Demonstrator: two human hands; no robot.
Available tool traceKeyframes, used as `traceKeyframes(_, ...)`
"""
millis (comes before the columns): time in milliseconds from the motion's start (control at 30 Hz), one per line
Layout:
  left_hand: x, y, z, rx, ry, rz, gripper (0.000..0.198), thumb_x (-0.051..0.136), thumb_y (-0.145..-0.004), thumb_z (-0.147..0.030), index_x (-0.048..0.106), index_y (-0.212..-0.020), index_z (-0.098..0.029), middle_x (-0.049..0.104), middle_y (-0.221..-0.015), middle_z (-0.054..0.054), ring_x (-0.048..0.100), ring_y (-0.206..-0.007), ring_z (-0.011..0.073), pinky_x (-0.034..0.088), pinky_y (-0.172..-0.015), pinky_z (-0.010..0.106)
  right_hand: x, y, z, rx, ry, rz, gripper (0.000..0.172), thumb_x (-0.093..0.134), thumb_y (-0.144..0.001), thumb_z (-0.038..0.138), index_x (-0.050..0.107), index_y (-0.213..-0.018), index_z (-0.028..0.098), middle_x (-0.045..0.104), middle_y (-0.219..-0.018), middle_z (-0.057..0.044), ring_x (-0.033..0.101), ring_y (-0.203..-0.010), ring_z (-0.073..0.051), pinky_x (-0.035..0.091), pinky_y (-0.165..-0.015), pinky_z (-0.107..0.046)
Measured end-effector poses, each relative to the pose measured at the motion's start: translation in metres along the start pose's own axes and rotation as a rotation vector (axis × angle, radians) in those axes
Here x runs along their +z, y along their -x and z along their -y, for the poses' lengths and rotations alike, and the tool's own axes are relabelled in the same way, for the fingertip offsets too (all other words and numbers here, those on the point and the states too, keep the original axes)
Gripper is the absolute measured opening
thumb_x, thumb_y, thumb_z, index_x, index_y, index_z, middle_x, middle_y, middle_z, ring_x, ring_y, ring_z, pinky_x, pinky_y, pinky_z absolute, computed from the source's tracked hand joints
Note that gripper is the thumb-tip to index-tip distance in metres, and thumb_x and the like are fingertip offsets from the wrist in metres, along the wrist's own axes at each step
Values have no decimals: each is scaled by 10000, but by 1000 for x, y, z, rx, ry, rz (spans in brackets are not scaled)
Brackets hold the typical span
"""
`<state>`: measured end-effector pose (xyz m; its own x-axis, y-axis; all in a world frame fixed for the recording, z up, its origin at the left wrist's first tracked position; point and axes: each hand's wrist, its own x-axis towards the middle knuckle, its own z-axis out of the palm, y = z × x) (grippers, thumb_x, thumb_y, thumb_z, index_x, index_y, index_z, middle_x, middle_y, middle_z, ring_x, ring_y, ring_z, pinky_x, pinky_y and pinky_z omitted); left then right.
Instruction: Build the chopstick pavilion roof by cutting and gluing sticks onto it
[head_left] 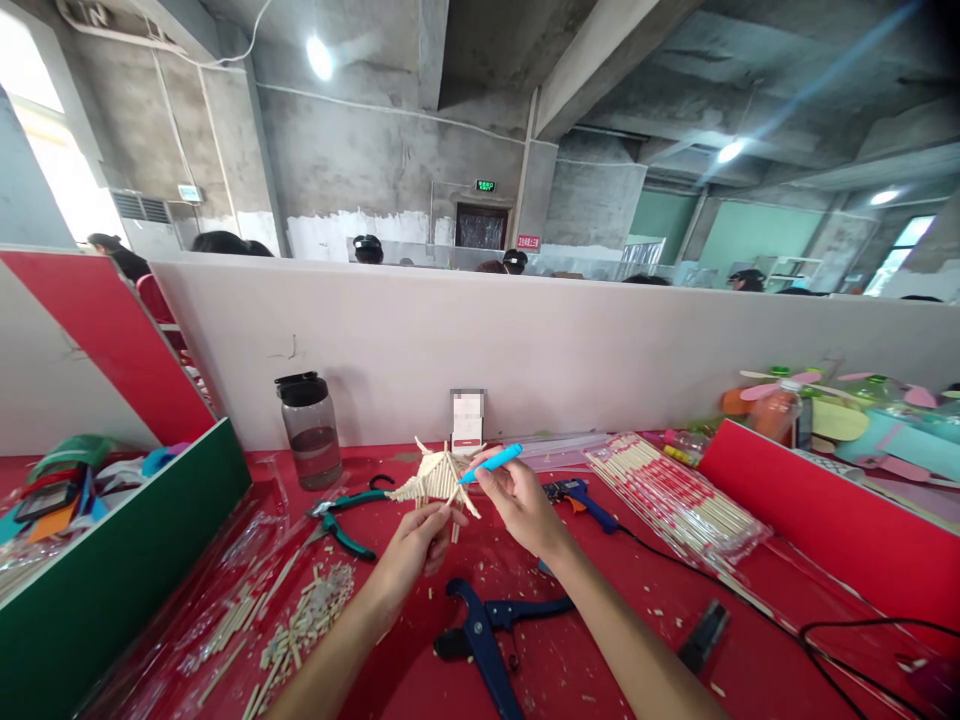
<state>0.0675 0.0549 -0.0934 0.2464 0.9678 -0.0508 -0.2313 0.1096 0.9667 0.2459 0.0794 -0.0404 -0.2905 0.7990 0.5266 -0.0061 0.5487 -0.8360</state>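
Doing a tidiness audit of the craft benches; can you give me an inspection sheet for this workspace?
Surface: red tabletop, strewn with chips.
Job's things: pale wooden stick model; slim light-blue pen-like tool.
Clutter: cut stick pieces, green-handled pliers, dark-blue cutter, blue glue gun, bagged sticks, smoky plastic bottle.
Grips: left hand holds the model; right hand pinches the tool.
Cables: black cable across the right side.
Surroundings: pale partition; heads of other people beyond.
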Motion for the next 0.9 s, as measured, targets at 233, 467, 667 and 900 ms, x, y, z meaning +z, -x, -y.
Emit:
traceKeyframes(233,0,0,1,6,-9,-8,558,704,-729,-689,673,-838,-143,327,-433,-121,181,-375,56,142,-379,210,-1,1,2,-19,5,52,258,650,-950,478,700,-1030,238,738,-1050,-64,718,-988,-220,578,-889,-343)
traceKeyframes(467,0,0,0,6,-15,0,542,706,-736,-682,671,-838,-151,330,-435,-119,186,-379,62,154,-377,208,-3,4,6,-41,142,124,217,680,-935,423,736,-1036,239,766,-1053,-53,734,-923,-212,594,-849,-335)
traceKeyframes(667,1,1,-2,10,-10,-7,563,712,-725,-688,678,-853,-141,325,-442,-122,186,-385,58,147,-383,211,-1,4,13,-85,259,124,162,681,-938,369,747,-1018,245,784,-1024,-45,741,-901,-209,586,-844,-328)
traceKeyframes(900,2,0,-3,5,-3,-1,573,722,-706,-693,673,-846,-140,331,-429,-126,168,-378,54,143,-376,215,-2,3,10,-88,249,125,170,667,-949,374,743,-1042,252,787,-1032,-40,740,-927,-213,573,-867,-333)
